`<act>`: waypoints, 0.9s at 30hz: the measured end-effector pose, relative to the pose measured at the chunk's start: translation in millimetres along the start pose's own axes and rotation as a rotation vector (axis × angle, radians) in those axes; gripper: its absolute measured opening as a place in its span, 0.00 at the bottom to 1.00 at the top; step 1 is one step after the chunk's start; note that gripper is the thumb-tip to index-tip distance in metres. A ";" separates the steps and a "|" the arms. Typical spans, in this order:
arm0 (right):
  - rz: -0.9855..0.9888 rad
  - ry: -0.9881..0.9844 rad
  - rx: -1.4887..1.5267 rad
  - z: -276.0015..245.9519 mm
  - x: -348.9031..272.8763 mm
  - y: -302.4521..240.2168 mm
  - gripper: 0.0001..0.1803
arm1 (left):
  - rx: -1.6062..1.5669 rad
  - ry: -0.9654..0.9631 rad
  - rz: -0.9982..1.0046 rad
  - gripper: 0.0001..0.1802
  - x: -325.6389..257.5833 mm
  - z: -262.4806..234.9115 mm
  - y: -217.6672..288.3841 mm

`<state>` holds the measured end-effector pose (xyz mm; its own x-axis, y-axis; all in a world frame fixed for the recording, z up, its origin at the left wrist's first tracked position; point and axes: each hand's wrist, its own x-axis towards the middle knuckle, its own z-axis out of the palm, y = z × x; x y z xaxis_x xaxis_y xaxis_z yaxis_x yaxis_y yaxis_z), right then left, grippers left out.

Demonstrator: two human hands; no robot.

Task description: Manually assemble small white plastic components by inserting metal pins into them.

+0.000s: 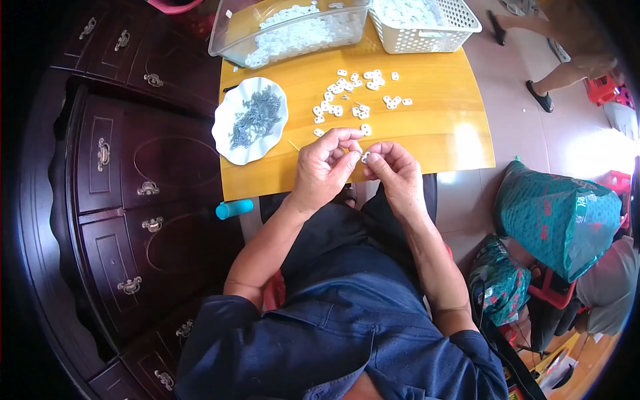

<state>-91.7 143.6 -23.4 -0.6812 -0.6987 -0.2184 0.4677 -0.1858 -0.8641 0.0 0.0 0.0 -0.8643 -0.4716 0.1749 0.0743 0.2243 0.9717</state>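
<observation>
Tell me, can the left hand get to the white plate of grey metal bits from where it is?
Probably yes. The left hand is at the table's near edge, and the white plate lies just to its left on the yellow table, with nothing visible between them.

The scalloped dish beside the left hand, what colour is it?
White dish, holding grey metal bits; head view.

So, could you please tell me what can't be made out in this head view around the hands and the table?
- Small white piece: mostly covered by the fingertips of the left hand and right hand; its shape is unclear.
- Grey parts in the white dish: too small to identify.
- Clear tub and white basket: cut off by the top edge.
- Teal cylinder: partly hidden under the table.
</observation>
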 end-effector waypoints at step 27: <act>-0.045 0.063 -0.049 -2.9 -0.5 4.0 0.04 | -0.010 -0.030 -0.073 0.17 1.6 8.7 3.8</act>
<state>-91.1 145.2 -28.1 -0.7356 -0.6453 -0.2060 0.4091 -0.1808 -0.8944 -5.4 7.5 2.6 -0.8823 -0.4604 0.0984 0.0152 0.1811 0.9833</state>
